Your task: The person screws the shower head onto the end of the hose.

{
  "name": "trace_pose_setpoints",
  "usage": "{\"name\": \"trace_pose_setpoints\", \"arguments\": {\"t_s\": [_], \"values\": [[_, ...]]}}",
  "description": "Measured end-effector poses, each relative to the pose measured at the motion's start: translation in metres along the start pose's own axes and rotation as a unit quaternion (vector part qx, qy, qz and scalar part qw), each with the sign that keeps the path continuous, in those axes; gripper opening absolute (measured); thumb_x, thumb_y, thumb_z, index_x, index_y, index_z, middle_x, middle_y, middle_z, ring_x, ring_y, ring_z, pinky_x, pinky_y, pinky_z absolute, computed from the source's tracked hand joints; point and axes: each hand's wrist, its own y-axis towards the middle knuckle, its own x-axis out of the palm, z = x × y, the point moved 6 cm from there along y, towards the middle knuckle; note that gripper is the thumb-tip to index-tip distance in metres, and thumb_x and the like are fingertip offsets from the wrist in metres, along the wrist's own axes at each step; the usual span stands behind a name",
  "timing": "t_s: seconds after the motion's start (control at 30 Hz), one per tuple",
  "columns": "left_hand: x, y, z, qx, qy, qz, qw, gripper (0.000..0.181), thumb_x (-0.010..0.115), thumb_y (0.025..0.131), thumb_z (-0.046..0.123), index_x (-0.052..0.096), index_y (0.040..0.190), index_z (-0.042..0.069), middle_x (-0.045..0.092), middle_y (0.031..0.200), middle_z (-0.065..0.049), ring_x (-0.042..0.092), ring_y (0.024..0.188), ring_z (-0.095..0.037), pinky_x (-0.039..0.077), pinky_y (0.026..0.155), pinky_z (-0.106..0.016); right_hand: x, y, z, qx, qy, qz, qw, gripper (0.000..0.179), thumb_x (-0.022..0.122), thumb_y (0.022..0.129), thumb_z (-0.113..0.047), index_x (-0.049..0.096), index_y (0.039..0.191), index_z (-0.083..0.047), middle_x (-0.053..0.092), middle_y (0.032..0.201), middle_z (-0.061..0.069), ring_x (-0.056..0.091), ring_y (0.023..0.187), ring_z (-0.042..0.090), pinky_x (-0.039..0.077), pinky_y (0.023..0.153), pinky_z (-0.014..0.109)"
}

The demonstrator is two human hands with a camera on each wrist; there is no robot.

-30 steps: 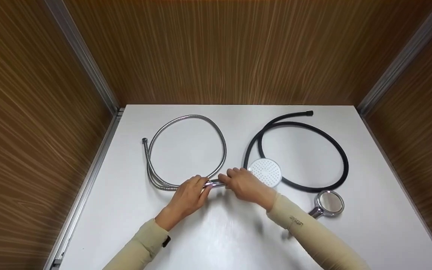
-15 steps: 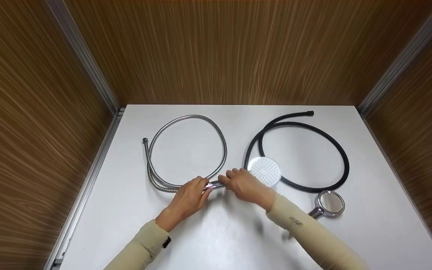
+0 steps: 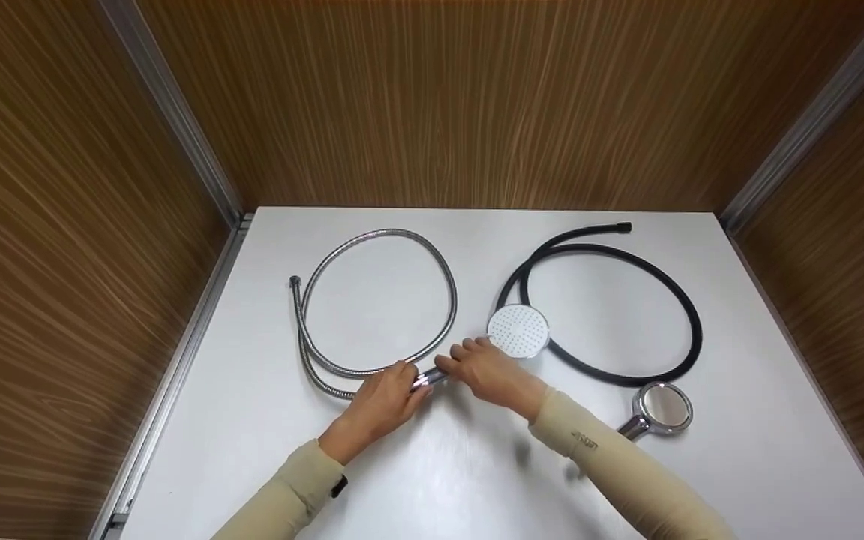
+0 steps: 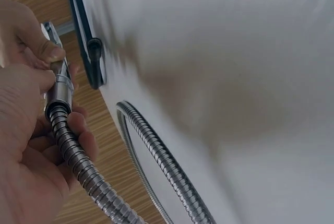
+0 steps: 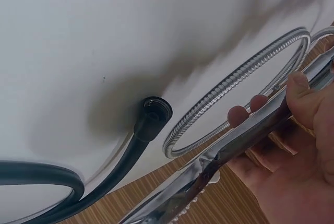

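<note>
My left hand (image 3: 381,401) pinches the metal end fitting (image 4: 62,92) of a silver flexible shower hose (image 3: 452,289) between thumb and fingers. That fitting meets the handle end of a shower head (image 3: 519,331) with a round white perforated face. I cannot tell how far the two are threaded together. Curled round the chrome handle (image 5: 245,135) is my right hand (image 3: 493,377), seen close in the right wrist view. The shower head is held above the white table, its face turned upward. The hose's other end (image 3: 295,281) lies at the left.
A black hose (image 3: 693,319) lies looped on the white table (image 3: 417,480) at the right, its open end (image 5: 154,112) showing inner threads. A second chrome shower head (image 3: 664,407) lies near the right forearm. Wood-grain panels (image 3: 432,105) enclose the back and sides.
The shower head's face has shifted slightly up and left, and its handle slants more. My left hand and the hose end have dropped slightly towards me. Both hands keep their hold.
</note>
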Motion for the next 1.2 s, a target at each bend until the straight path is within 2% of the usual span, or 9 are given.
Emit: {"name": "trace_pose_setpoints", "arguments": {"t_s": [0.17, 0.4, 0.57, 0.77, 0.93, 1.2], "values": [[0.005, 0.002, 0.002, -0.011, 0.017, -0.005, 0.9998, 0.027, 0.069, 0.102, 0.027, 0.06, 0.093, 0.004, 0.059, 0.077, -0.006, 0.057, 0.061, -0.019, 0.047, 0.052, -0.034, 0.004, 0.003, 0.002, -0.004, -0.028, 0.006, 0.9996, 0.021, 0.069, 0.096, -0.021, 0.068, 0.117, -0.019, 0.067, 0.093, 0.002, 0.061, 0.084, 0.023, 0.052, 0.08, 0.036], [0.01, 0.003, 0.004, 0.003, 0.07, 0.021, 0.9973, 0.03, 0.073, 0.098, 0.03, 0.064, 0.082, 0.007, 0.062, 0.07, -0.006, 0.061, 0.057, -0.022, 0.048, 0.049, -0.037, 0.013, 0.009, 0.002, -0.021, -0.092, 0.038, 0.9948, 0.017, 0.065, 0.097, -0.029, 0.07, 0.112, -0.023, 0.066, 0.091, 0.0, 0.064, 0.086, 0.022, 0.053, 0.087, 0.038], [0.014, 0.004, 0.005, -0.006, 0.087, 0.028, 0.9958, 0.029, 0.073, 0.097, 0.03, 0.064, 0.078, 0.009, 0.064, 0.069, -0.006, 0.063, 0.057, -0.024, 0.048, 0.048, -0.038, 0.022, 0.014, 0.003, -0.034, -0.13, 0.029, 0.9905, 0.022, 0.067, 0.096, -0.026, 0.071, 0.118, -0.027, 0.071, 0.103, 0.001, 0.067, 0.099, 0.022, 0.055, 0.1, 0.042], [0.019, 0.005, 0.004, -0.021, 0.093, 0.023, 0.9952, 0.03, 0.073, 0.096, 0.029, 0.063, 0.077, 0.009, 0.064, 0.068, -0.006, 0.064, 0.057, -0.025, 0.049, 0.049, -0.039, 0.03, 0.019, 0.005, -0.045, -0.135, 0.01, 0.9898, 0.031, 0.068, 0.096, -0.027, 0.07, 0.126, -0.029, 0.074, 0.113, -0.001, 0.068, 0.107, 0.022, 0.053, 0.102, 0.041], [0.022, 0.005, 0.001, -0.03, 0.092, 0.014, 0.9952, 0.03, 0.075, 0.095, 0.029, 0.064, 0.076, 0.009, 0.065, 0.068, -0.006, 0.064, 0.057, -0.026, 0.049, 0.05, -0.04, 0.035, 0.022, 0.006, -0.048, -0.13, 0.005, 0.9904, 0.031, 0.069, 0.094, -0.028, 0.07, 0.125, -0.03, 0.073, 0.113, -0.002, 0.067, 0.107, 0.021, 0.052, 0.099, 0.039], [0.023, 0.006, -0.002, -0.046, 0.088, 0.01, 0.995, 0.029, 0.076, 0.094, 0.028, 0.065, 0.074, 0.009, 0.066, 0.067, -0.007, 0.066, 0.058, -0.028, 0.049, 0.051, -0.041, 0.042, 0.028, 0.007, -0.047, -0.111, 0.004, 0.9927, 0.029, 0.068, 0.095, -0.025, 0.07, 0.123, -0.029, 0.074, 0.116, -0.003, 0.066, 0.11, 0.02, 0.053, 0.1, 0.037]]}}
